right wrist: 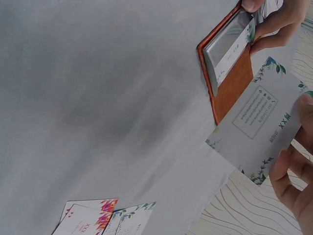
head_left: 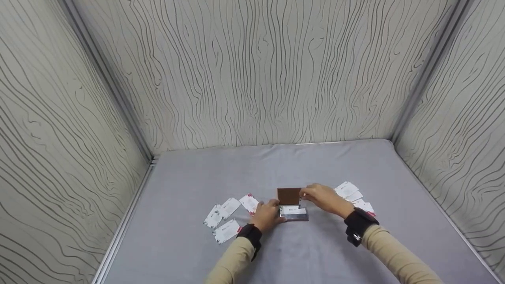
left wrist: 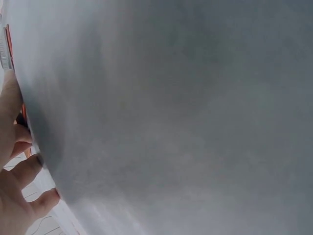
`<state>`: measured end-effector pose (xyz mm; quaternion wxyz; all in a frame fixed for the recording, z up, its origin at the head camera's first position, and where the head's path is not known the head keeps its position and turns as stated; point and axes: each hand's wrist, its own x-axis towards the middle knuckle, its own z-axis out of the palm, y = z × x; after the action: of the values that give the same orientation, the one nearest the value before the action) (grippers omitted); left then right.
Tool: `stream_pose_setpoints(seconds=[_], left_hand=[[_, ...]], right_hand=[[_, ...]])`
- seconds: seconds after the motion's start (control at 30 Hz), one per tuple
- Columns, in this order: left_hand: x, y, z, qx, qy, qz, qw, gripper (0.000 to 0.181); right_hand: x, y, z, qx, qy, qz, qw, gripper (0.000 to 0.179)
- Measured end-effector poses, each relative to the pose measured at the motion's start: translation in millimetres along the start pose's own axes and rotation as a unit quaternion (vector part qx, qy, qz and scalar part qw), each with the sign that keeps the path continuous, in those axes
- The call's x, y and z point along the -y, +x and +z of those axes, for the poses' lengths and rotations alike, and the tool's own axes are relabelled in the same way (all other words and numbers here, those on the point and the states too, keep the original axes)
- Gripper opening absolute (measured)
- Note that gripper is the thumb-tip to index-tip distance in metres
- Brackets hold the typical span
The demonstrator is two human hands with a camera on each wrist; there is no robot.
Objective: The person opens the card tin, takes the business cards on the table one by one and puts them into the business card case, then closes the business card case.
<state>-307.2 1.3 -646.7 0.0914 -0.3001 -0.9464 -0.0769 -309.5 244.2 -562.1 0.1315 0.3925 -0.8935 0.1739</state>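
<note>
A brown card holder (head_left: 288, 196) lies open on the table, its clear sleeves (right wrist: 230, 36) towards the person. A white card (right wrist: 226, 66) with green leaves shows part way in the top sleeve. My left hand (head_left: 267, 215) grips the holder's left side, thumb at the near part and fingers by the fold; in the left wrist view only the edge of the holder (left wrist: 9, 41) shows past the thumb. Between thumb and fingers, my right hand (head_left: 325, 198) pinches a business card (right wrist: 257, 120) with leafy corners and printed text, held over the holder's right side.
Several loose cards (head_left: 226, 231) lie to the left of the left hand, some overlapping. Another group of cards (head_left: 347, 189), some with red corners, lies beside the right wrist. Grey cloth (head_left: 205, 173) covers the table, and patterned panels (head_left: 252, 79) enclose it at the back and sides.
</note>
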Motion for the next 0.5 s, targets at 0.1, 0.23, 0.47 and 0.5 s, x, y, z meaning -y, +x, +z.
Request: stream_pose_setpoints(seconds=[0.1,0.23,0.47,0.5], left_hand=[[-0.6,-0.6,-0.8,0.000,-0.002,-0.001,1.0000,0.042],[-1.4,-0.4,-2.1,0.002,-0.007,-0.004,1.0000,0.042],[-0.8,-0.6,-0.7,-0.002,0.006,0.001,1.0000,0.042],[-0.8,-0.6,-0.4,-0.003,0.008,0.003,1.0000,0.042]], right_hand=[[1.6,2.2,0.2,-0.001,-0.001,0.001,1.0000,0.007],[2.1,4.8,1.2,-0.002,0.002,-0.001,1.0000,0.008],[0.3,7.1,3.9,-0.001,0.020,-0.008,0.9998,0.016],[0.1,7.4,4.5,-0.001,0.021,-0.007,0.9997,0.019]])
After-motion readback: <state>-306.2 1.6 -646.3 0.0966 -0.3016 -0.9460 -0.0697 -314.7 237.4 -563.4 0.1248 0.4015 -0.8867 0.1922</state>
